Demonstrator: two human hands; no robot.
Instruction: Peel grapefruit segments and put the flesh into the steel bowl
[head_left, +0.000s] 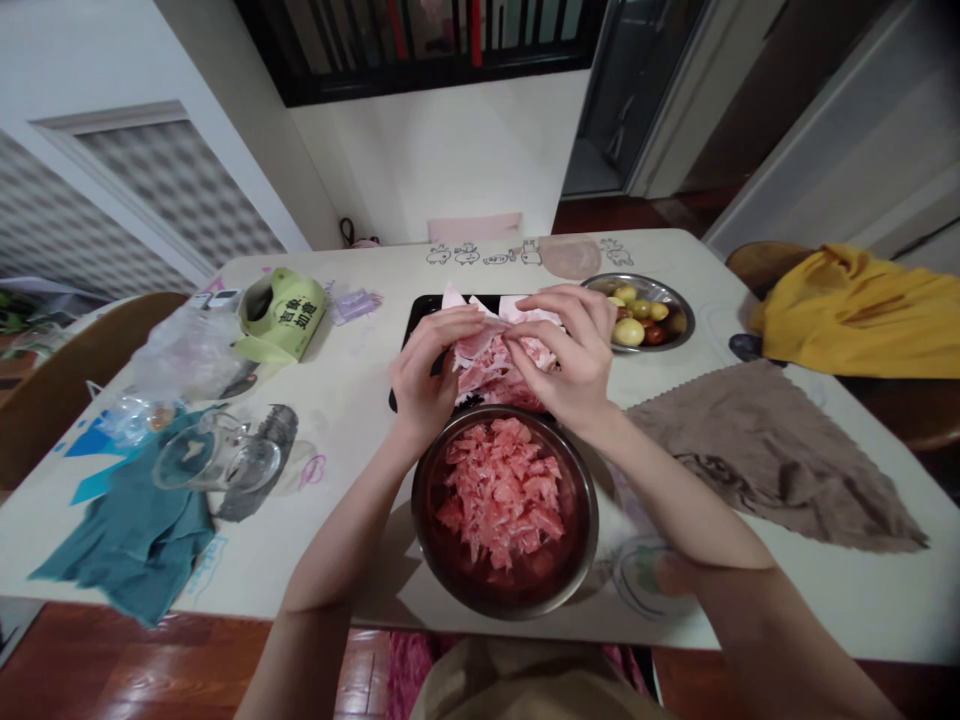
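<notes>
Over a black tray [412, 334], my left hand [426, 372] and my right hand [577, 352] meet at a pomelo segment [480, 343] with pale pink membrane. The fingers of both hands are pinched at the membrane; the fingertips partly hide it. Below them in the tray lie pink pomelo flesh and pale peel pieces [499, 385], partly covered by my hands. Closer to me, a steel bowl [581, 560] holds a heap of loose pink pomelo flesh [502, 490]. My forearms pass on either side of this bowl.
A steel bowl of small fruit [679, 325] stands behind my right hand. A brown cloth [795, 450] lies to the right. On the left are a glass jug [195, 455], teal cloth [142, 540], green packaging [292, 315] and plastic bag [187, 350]. Yellow fabric [862, 310] hangs over a chair.
</notes>
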